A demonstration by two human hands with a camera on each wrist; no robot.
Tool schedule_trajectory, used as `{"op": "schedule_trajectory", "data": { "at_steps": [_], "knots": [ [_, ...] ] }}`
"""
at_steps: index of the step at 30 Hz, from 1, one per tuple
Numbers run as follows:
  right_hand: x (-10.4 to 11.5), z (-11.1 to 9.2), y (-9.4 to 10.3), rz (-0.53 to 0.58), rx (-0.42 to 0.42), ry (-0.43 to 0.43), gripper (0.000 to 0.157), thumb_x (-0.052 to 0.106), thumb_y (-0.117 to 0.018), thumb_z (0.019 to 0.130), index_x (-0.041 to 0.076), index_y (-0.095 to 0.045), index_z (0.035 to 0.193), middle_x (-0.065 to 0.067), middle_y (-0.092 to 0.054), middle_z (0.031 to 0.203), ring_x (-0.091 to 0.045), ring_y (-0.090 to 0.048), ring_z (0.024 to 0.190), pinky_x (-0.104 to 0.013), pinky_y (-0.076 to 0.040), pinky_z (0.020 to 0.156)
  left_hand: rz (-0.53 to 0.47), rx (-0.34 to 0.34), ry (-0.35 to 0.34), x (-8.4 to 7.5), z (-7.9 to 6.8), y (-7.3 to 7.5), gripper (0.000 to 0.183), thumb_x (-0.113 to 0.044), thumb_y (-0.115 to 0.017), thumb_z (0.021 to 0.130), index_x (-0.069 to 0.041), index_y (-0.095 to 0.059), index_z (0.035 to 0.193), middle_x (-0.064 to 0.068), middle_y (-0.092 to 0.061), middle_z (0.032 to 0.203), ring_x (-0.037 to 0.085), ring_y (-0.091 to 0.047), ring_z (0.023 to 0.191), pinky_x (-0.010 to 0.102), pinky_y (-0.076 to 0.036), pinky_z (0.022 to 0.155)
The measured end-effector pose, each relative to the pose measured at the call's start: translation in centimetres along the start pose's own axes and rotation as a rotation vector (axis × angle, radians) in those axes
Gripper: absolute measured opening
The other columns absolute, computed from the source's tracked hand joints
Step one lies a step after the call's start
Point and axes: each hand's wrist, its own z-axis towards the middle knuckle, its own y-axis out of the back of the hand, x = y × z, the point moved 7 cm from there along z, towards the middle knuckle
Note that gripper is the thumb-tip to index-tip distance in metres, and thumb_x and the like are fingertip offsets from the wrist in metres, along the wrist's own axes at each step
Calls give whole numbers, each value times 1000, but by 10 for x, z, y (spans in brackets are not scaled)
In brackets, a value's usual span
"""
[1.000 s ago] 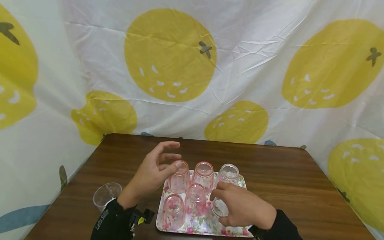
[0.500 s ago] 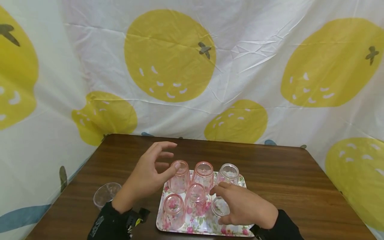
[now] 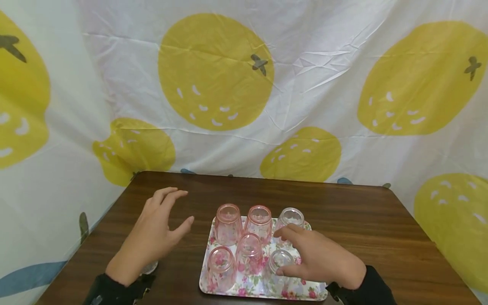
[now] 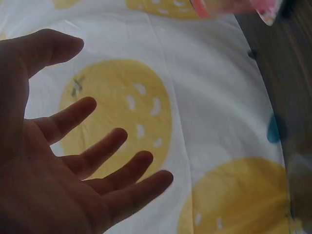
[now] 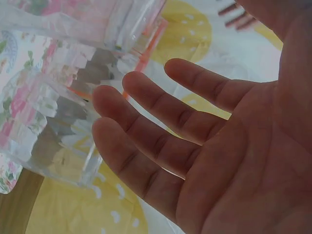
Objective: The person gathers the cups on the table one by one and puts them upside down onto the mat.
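Upside-down glasses stand in two rows on a floral tray [image 3: 301, 293]. Several are pink, among them a back-left pink glass [image 3: 228, 226]. At the tray's right are a front clear glass [image 3: 276, 275] and a back clear glass [image 3: 291, 218]. My right hand [image 3: 324, 256] hovers over that side with fingers loosely bent, holding nothing; in the right wrist view its fingertips [image 5: 107, 131] are beside a clear glass [image 5: 53, 131]. My left hand [image 3: 150, 233] is left of the tray, fingers spread and holding nothing. Another clear glass [image 3: 150, 267] is mostly hidden behind the left wrist.
The tray rests on a dark wooden table [image 3: 362, 224]. A white curtain [image 3: 305, 97] with yellow lemon prints hangs along the table's back and sides.
My left hand has moved left and down, away from the back-left pink glass, now covering most of the lone clear glass. The right hand has drawn slightly right, its fingers wider apart.
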Motion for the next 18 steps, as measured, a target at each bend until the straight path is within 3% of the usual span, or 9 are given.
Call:
{"op": "schedule_trajectory", "data": {
  "at_steps": [5, 11, 18],
  "knots": [
    [1, 0, 6, 4, -19, -17, 66, 59, -64, 87, 18, -51, 137, -3, -61, 127, -18, -58, 111, -47, -54, 90, 53, 79, 79, 30, -14, 6, 66, -33, -71, 89, -4, -46, 142, 33, -35, 144, 57, -32, 123, 77, -38, 89],
    [1, 1, 13, -10, -49, -33, 64, 58, -65, 87, 19, -53, 136, -2, -61, 127, -17, -57, 113, -47, -53, 92, 124, 239, 159, 57, -31, 1, 87, -52, -71, 85, -4, -37, 148, 42, -25, 147, 68, -22, 123, 85, -34, 81],
    [-3, -4, 16, -10, -62, -31, 68, 62, -62, 86, 19, -52, 137, -5, -60, 129, -16, -59, 108, -46, -54, 89, 140, 355, 180, 82, -44, -13, 89, -62, -69, 80, -4, -45, 144, 42, -38, 139, 66, -36, 114, 80, -40, 80]
  ]
}}
